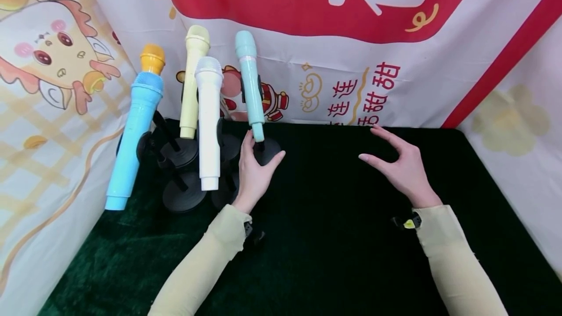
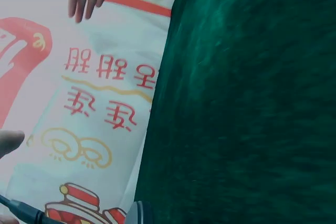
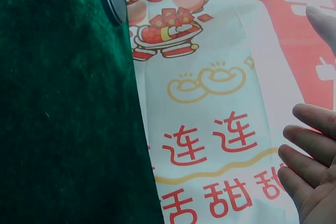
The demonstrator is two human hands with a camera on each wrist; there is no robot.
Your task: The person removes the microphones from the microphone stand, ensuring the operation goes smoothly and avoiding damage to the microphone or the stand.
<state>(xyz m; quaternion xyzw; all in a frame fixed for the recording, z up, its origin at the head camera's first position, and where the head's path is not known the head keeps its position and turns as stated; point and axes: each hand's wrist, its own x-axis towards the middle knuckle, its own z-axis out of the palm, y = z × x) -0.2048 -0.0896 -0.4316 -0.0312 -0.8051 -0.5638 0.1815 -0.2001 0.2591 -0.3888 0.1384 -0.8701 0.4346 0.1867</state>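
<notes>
In the head view, a teal microphone (image 1: 251, 84) leans on a black stand with a round base (image 1: 266, 151). My left hand (image 1: 255, 174) is at the lower end of this microphone, thumb spread away from the fingers and not closed on anything; whether a finger touches the stand cannot be told. Off to the right, my right hand (image 1: 401, 167) hovers above the dark cloth with fingers and thumb apart, holding nothing. The right wrist view shows its spread fingers (image 3: 310, 150) before the printed backdrop.
Left of my left hand stand a white microphone (image 1: 210, 126), a pale yellow one (image 1: 193, 87), a light blue one (image 1: 136, 135) and an orange-headed one (image 1: 152, 57) behind it, on black stands. Dark green cloth (image 1: 325, 247) covers the table. A printed backdrop (image 1: 303, 52) hangs behind.
</notes>
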